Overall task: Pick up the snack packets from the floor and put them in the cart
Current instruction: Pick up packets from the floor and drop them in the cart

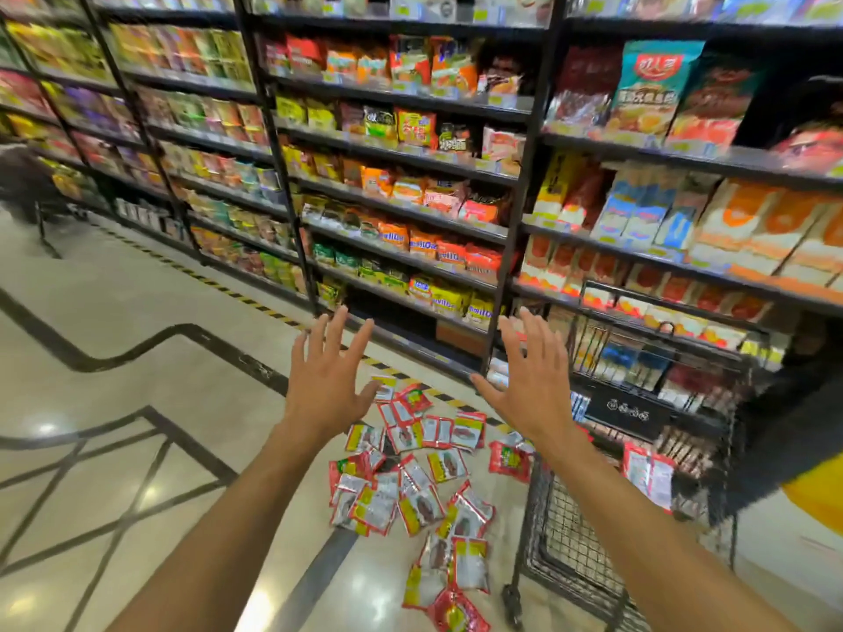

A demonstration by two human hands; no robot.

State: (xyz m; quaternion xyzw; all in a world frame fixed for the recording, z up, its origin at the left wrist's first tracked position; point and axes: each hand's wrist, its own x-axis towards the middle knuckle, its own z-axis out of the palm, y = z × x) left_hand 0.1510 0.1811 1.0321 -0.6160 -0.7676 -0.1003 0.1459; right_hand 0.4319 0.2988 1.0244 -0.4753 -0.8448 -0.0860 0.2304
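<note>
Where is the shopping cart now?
In the head view the black wire cart stands at lower right, against the shelves, just right of the snack packets scattered on the floor.

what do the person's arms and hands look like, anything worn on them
Both are bare: no sleeves reach the forearms, and no gloves, watch, rings or bands show on the left hand or right hand. Motion blur hides finer detail.

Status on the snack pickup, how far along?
Done: a few red-and-silver packets already sit at the black wire cart, apparently inside. In hand: nothing; left hand and right hand are open, fingers spread, above the pile. Left: most of the job, dozens of red-and-silver snack packets scattered on the glossy tiled floor.
</note>
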